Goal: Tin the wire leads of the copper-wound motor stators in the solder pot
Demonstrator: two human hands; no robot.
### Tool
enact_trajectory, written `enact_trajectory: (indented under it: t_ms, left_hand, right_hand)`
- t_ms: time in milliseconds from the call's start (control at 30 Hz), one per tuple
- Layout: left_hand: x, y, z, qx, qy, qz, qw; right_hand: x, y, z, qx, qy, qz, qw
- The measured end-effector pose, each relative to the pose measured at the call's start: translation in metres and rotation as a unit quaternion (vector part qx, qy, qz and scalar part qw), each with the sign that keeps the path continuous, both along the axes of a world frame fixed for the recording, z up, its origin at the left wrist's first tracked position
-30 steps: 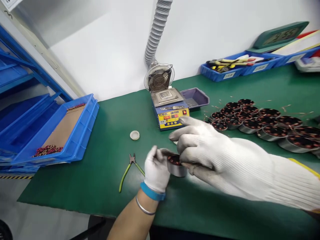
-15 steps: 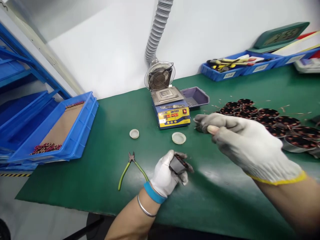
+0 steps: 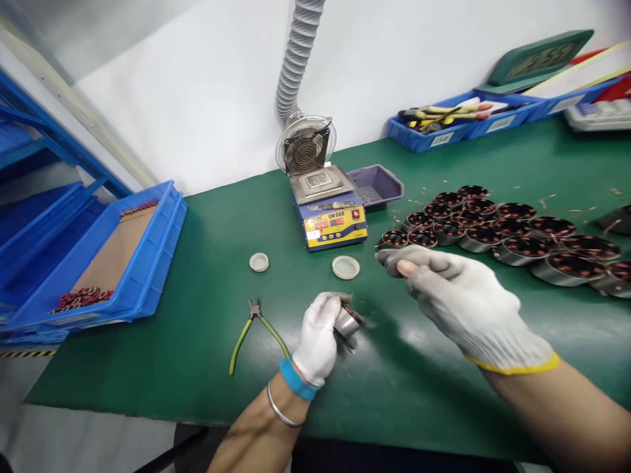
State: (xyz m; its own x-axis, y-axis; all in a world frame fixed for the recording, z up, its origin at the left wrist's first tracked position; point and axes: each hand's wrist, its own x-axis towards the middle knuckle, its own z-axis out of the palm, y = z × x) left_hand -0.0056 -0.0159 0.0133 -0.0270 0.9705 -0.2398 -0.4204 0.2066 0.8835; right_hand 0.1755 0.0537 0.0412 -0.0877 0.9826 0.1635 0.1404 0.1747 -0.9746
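My left hand (image 3: 318, 341), in a white glove with darkened fingertips, is closed around a motor stator (image 3: 348, 322), a short metal cylinder with copper windings. The stator is tilted, and its side faces me. To the right and a little higher, my gloved right hand (image 3: 444, 289) is pinched shut, with one bare fingertip showing. What lies between its fingers, if anything, is hidden. Just beyond the right hand stand several similar stators (image 3: 480, 238) in rows on the green table. Green-handled side cutters (image 3: 254, 322) lie spread apart left of my left hand.
A blue-yellow solder pot (image 3: 335, 226) stands at the back under a grey hose (image 3: 298, 59), beside a purple tray (image 3: 382, 187). Two small round dishes, the left dish (image 3: 259, 262) and right dish (image 3: 346, 267), sit before it. Blue bins (image 3: 162, 243) flank the left edge. Tool boxes (image 3: 444, 138) line the wall.
My right hand has moved slightly towards me, uncovering more stators behind it. My left hand has turned the stator a little. The whole view has shifted slightly.
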Motion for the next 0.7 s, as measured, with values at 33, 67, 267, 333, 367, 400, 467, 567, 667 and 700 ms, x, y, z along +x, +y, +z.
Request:
enact_trajectory:
  t_ms: [33,67,267,333,367,400,467,567,667,700]
  left_hand:
    - [0.000,0.000,-0.002,-0.005,-0.029,-0.012,0.999]
    - [-0.001,0.000,-0.003,-0.009,-0.059,-0.020,0.998]
    - [-0.004,0.000,0.000,-0.006,-0.194,-0.062,0.979]
    - [-0.005,0.000,0.003,-0.008,-0.202,-0.071,0.977]
    - [-0.005,-0.001,0.004,-0.010,-0.202,-0.075,0.976]
    - [-0.005,-0.001,0.005,-0.011,-0.201,-0.076,0.977]
    - [-0.005,-0.002,0.006,-0.011,-0.199,-0.076,0.977]
    - [-0.007,-0.001,0.001,-0.007,-0.209,-0.070,0.975]
    - [-0.008,0.001,-0.009,-0.040,-0.184,-0.124,0.974]
    - [-0.007,0.001,-0.012,-0.072,-0.157,-0.168,0.970]
  right_hand:
    - [0.005,0.000,-0.004,0.014,-0.019,0.015,1.000]
    - [0.010,-0.002,-0.009,0.032,-0.048,0.036,0.998]
    - [0.021,-0.020,-0.034,0.046,-0.122,0.158,0.979]
    - [0.019,-0.022,-0.031,0.027,-0.118,0.170,0.978]
    - [0.017,-0.023,-0.029,0.015,-0.110,0.173,0.979]
    - [0.014,-0.023,-0.025,0.002,-0.096,0.177,0.979]
    - [0.006,-0.025,-0.018,-0.013,-0.062,0.186,0.981]
    - [-0.002,-0.028,-0.009,0.025,-0.044,0.197,0.979]
    - [-0.001,-0.029,-0.007,0.157,-0.109,0.181,0.965]
    - [0.001,-0.028,-0.007,0.215,-0.146,0.163,0.952]
